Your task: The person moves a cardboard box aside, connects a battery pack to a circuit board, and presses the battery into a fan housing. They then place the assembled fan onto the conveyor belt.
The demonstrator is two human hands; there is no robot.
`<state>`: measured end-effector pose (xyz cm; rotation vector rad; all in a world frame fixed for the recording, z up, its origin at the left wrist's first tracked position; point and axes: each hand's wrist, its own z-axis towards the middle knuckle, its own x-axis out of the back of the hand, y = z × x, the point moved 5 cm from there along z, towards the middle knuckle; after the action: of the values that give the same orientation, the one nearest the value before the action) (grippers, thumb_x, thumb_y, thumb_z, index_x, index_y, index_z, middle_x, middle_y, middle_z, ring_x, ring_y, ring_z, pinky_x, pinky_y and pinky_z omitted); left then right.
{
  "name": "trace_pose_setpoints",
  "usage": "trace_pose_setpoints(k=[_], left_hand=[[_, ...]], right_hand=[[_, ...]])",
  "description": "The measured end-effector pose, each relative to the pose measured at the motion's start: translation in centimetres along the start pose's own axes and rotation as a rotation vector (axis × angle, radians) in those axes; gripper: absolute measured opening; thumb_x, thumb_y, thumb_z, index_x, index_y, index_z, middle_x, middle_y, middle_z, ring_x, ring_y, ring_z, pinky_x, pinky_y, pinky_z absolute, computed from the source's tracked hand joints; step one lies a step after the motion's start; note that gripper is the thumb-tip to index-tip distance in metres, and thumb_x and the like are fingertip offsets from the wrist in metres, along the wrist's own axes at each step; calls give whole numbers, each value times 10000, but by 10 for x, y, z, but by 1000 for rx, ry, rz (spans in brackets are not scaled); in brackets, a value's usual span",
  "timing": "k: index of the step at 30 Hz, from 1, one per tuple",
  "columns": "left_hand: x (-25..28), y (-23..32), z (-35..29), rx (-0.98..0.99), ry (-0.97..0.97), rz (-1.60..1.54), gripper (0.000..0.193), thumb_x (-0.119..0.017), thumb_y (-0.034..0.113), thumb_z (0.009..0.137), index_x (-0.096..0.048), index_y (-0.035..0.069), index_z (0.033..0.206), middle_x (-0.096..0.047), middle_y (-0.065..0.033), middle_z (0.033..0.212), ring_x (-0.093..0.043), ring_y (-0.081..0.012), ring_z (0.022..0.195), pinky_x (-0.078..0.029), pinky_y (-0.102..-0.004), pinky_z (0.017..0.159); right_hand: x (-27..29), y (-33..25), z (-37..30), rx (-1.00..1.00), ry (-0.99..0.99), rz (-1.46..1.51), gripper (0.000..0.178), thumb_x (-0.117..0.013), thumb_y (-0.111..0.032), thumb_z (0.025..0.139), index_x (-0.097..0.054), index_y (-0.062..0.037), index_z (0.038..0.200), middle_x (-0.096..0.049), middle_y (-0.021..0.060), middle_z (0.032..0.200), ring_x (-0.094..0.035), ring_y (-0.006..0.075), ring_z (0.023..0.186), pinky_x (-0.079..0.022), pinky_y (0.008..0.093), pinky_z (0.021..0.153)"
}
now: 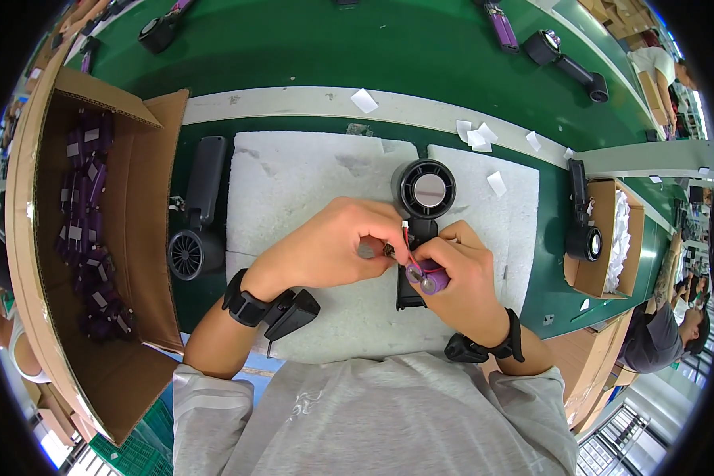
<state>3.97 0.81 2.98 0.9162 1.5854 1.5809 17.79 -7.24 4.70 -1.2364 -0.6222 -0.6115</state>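
Observation:
A black handheld fan (405, 189) lies on the white foam pad (309, 170), its round head away from me and its handle running toward me beneath my hands. My right hand (470, 274) is closed around a purple battery pack (434, 279) above the handle. Thin red wires run from the pack toward my left fingers. My left hand (333, 242) is closed, thumb and forefinger pinched at the wire end beside the fan's neck. What exactly sits in that pinch is too small and partly hidden to name.
At left stands a cardboard box (147, 230) with many purple battery packs (83, 198). Another black fan (202, 186) lies beside it. On the right are a fan (583, 214) and a small box of white papers (617, 238). More fans lie on the green surface (317, 51) beyond the pale rail.

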Motion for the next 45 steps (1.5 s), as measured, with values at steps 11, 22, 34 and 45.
trace_pose_setpoints(k=[11, 22, 34, 45], left_hand=[[4, -7, -2, 96, 15, -104, 122, -713, 98, 849, -709, 4, 928, -626, -57, 860, -583, -116, 738, -477, -255, 645], [5, -9, 0, 216, 24, -283, 166, -700, 149, 885, -710, -12, 924, -629, -36, 860, -606, -102, 744, -492, -230, 633], [4, -10, 0, 232, 75, -222, 185, -726, 183, 870, -711, -2, 868, -631, -23, 813, -611, -91, 702, -484, -228, 593], [3, -14, 0, 212, 79, -248, 161, -744, 147, 851, -709, 6, 920, -634, -27, 819, -603, -95, 691, -484, -235, 605]], right_hand=[[18, 8, 7, 118, -91, 204, 366, -890, -229, 561, -654, -57, 781, -606, 54, 730, -559, 231, 632, -436, 324, 554], [23, 2, 6, 282, -157, 91, 356, -871, -274, 591, -651, -62, 775, -599, 38, 763, -567, 221, 605, -438, 314, 529], [27, 2, 6, 164, -47, 151, 128, -743, -44, 713, -686, -55, 828, -594, 55, 757, -550, 185, 540, -427, 290, 478], [19, 5, 6, 190, 26, -7, 205, -780, -55, 688, -724, -89, 883, -567, 33, 741, -541, 170, 545, -427, 284, 478]])
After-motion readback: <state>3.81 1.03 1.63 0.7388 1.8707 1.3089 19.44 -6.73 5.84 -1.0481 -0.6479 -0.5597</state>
